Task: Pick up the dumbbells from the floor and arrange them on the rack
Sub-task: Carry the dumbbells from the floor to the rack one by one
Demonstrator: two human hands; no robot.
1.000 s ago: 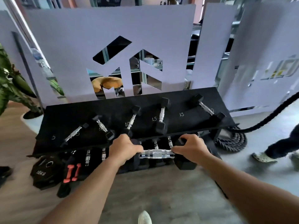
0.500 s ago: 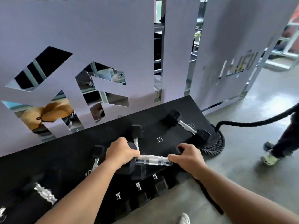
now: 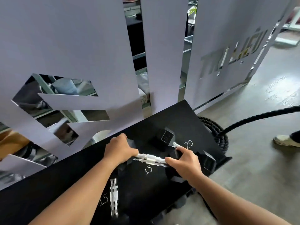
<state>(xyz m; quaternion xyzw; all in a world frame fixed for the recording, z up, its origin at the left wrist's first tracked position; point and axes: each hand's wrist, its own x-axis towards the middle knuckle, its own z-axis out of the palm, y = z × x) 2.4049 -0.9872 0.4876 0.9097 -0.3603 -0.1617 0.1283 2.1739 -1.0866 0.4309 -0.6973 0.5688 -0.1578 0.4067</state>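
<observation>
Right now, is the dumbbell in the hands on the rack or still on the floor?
Off the floor, over the rack. Both hands, left and right, hold the dumbbell above the chalked 15. Whether it rests there, cannot tell.

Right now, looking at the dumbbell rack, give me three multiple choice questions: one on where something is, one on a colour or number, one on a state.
1. Where is the dumbbell that both hands hold?
A. over the rack top, above the chalked 15
B. on the floor
C. on the coiled rope

2. What number is chalked next to the rightmost dumbbell?
A. 5
B. 10
C. 20

3. How does the left hand grip?
A. open, palm up
B. closed over the dumbbell's left end
C. resting flat on the rack

Answers: 1 A, the chrome handle hangs just above the 15 mark, between the left hand and right hand. 2 C, a white 20 sits beside it. 3 B, the fingers wrap the black head there.
</observation>
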